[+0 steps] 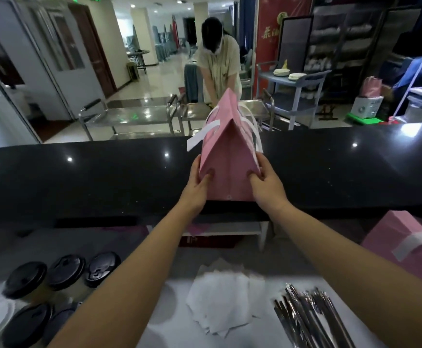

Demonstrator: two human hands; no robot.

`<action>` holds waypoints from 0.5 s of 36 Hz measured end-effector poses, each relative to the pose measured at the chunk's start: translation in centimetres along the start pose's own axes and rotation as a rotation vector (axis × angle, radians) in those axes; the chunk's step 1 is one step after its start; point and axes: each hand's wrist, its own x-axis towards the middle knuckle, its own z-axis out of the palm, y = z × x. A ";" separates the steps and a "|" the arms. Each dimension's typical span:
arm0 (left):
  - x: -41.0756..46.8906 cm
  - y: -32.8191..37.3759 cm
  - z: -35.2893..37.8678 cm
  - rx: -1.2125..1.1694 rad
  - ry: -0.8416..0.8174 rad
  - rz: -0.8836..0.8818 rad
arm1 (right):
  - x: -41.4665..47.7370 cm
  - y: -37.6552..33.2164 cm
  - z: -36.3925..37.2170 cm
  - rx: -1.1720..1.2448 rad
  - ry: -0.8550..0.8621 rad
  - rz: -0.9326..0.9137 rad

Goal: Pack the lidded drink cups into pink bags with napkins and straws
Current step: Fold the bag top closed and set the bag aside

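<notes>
At the near left, a cluster of lidded cups (65, 271) stands on the low white work surface (169, 297), black lids on, with pale drink showing through the wall of the leftmost one. Beyond them the raised black counter (79, 177) runs the full width, and its left stretch is bare and glossy.

At centre, the left hand (199, 182) grips the left edge of the pink bag (230, 156), thumb on the near face and fingers curled round the side. The bag stands upright on the counter with its base right at the near edge. Its top is folded shut to a ridge, white handles hang down both sides, and what it holds cannot be seen. The right hand (265, 179) clasps the right edge in the same way.

Below, between the forearms, a loose pile of white napkins (225, 297) lies on the work surface. To its right is a bundle of wrapped straws (305, 320). A second pink bag (400, 242) sits at the right edge, partly out of frame.

Far behind the counter are steel trolleys (134, 116) and a person (217, 59) bent over one.
</notes>
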 end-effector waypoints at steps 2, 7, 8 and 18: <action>0.4 0.0 0.0 0.002 -0.003 0.004 | 0.4 0.1 -0.1 0.000 -0.013 -0.001; 0.8 -0.4 -0.3 0.023 -0.019 0.009 | 0.9 0.4 -0.5 -0.006 -0.041 -0.005; 0.9 -0.6 -0.4 0.030 -0.021 0.009 | 0.8 0.5 -0.5 -0.016 -0.047 -0.009; -0.3 -0.5 -0.8 0.134 -0.079 -0.006 | -0.3 0.2 -1.2 -0.127 -0.083 0.024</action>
